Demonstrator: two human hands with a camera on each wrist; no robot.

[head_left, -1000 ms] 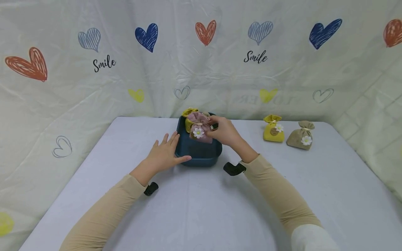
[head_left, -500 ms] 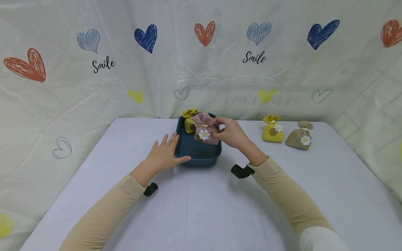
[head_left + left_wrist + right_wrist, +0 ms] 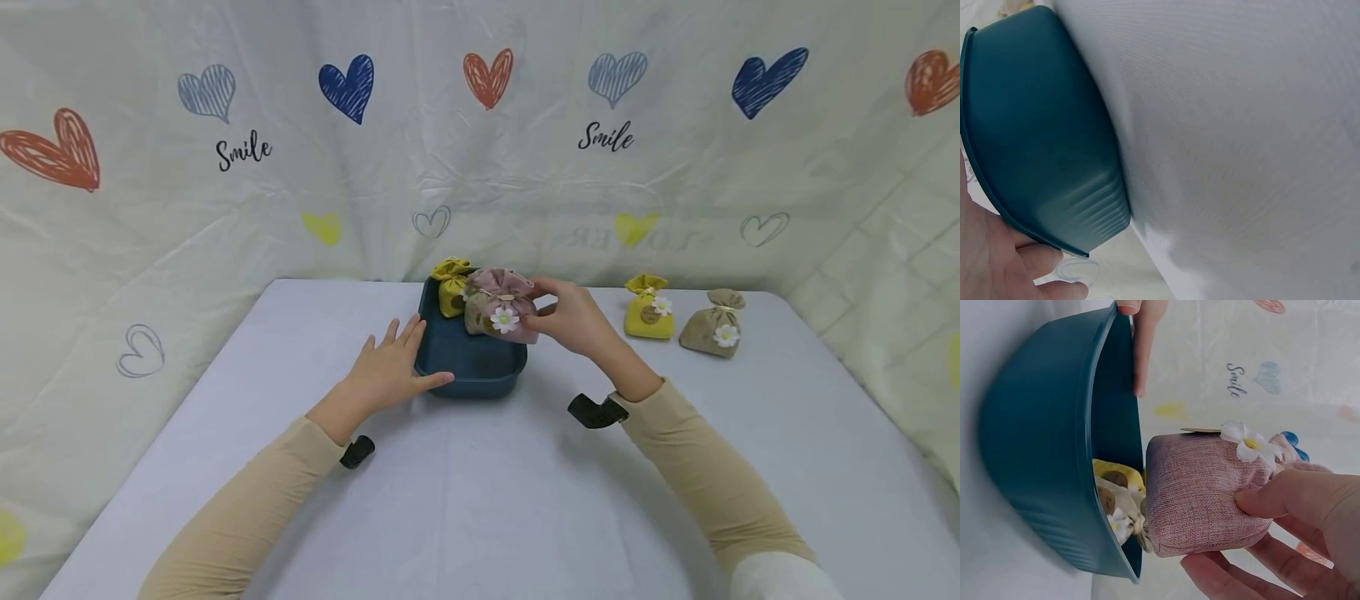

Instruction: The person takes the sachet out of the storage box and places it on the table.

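A small pink cloth pouch (image 3: 516,312) with a white daisy is pinched between the thumb and fingers of my right hand (image 3: 573,317). In the right wrist view the pink pouch (image 3: 1210,494) hangs just outside the mouth of a dark teal bin (image 3: 1041,437). Inside the bin (image 3: 472,387) stand a yellow pouch (image 3: 452,292) and a beige pouch (image 3: 475,312), the latter partly hidden behind the pink one. My left hand (image 3: 386,371) lies with spread fingers against the bin's left side; the left wrist view shows its fingers (image 3: 1038,259) at the rim.
On the table's right side stand another yellow pouch (image 3: 649,312) and another beige pouch (image 3: 712,325), each with a daisy. A white cloth covers the table (image 3: 450,492). Behind it hangs a pale curtain (image 3: 420,158) printed with hearts.
My right hand has moved to the right with the pink pouch, from over the bin's middle to its right edge, uncovering part of the beige pouch. The left hand has stayed against the bin.
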